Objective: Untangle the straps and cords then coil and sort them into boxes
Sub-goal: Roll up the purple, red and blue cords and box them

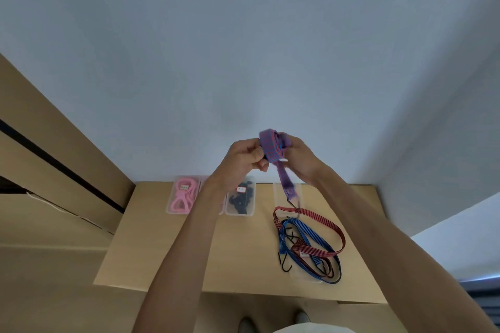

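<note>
I hold a purple bungee strap with red stripes [272, 147] up above the table, mostly wound into a coil. My left hand [244, 160] grips the coil from the left and my right hand [299, 158] grips it from the right. A loose tail of the strap [287, 184] hangs down, ending in a black hook just above the table. On the wooden table [189, 251] at the right lies a tangle of a red striped strap [322, 217] and a blue striped strap [308, 240] with black hooks.
Along the table's far edge stand clear plastic boxes: one with pink cords [181, 197], one with black cords [241, 199], and a clear one [278, 192] behind the hanging tail. A wooden cabinet [54, 170] stands at the left. A white wall is behind.
</note>
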Motion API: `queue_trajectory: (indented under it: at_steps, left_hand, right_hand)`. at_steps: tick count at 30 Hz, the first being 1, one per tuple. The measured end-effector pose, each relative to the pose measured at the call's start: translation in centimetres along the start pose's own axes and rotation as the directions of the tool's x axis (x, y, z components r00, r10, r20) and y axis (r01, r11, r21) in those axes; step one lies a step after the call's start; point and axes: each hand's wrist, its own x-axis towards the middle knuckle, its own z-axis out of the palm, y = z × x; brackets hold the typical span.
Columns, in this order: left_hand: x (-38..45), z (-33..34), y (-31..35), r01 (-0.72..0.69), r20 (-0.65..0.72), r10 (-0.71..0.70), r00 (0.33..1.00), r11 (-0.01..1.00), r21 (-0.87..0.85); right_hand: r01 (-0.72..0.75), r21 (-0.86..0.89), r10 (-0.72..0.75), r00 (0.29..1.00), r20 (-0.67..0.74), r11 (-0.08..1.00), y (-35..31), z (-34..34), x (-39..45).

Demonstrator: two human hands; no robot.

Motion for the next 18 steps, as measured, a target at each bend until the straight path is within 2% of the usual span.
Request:
queue_trajectory:
  at_steps: [2, 6, 7, 11, 13, 15, 18]
  left_hand:
    - [0.4, -0.2, 0.4, -0.026, -0.088, 0.020, 0.996, 0.997, -0.069]
    - [1.2, -0.7, 0.4, 0.039, -0.305, -0.009, 0.952, 0.995, 0.092]
    - [1.2, -0.8, 0.2, 0.054, -0.354, -0.010, 0.935, 0.992, 0.116]
    - [1.6, -1.2, -1.1, 0.105, -0.501, 0.012, 0.865, 0.973, 0.205]
    - [1.7, -1.4, -1.5, 0.131, -0.546, 0.027, 0.837, 0.960, 0.249]
    - [1.8, -1.4, -1.7, 0.167, -0.566, 0.077, 0.821, 0.915, 0.367]
    - [1.7, -1.6, -2.1, 0.239, -0.541, 0.128, 0.831, 0.796, 0.556]
  right_hand:
    - [-0.063, -0.010, 0.063, 0.998, 0.025, 0.998, 0.8, 0.5, -0.3]
    - [-0.150, 0.096, 0.145, 0.988, 0.054, 0.984, 0.7, 1.1, -0.6]
    - [-0.142, 0.070, 0.137, 0.988, 0.068, 0.987, 0.5, 1.1, -0.5]
    - [-0.094, -0.251, 0.111, 0.992, 0.054, 0.963, 0.1, 1.0, -0.2]
    - [-0.130, -0.302, 0.147, 0.989, 0.032, 0.944, -0.1, 1.0, -0.2]
    - [-0.137, -0.325, 0.158, 0.987, 0.039, 0.936, -0.5, 1.0, -0.3]
    - [-0.112, -0.217, 0.125, 0.991, 0.047, 0.970, -0.7, 1.0, -0.4]
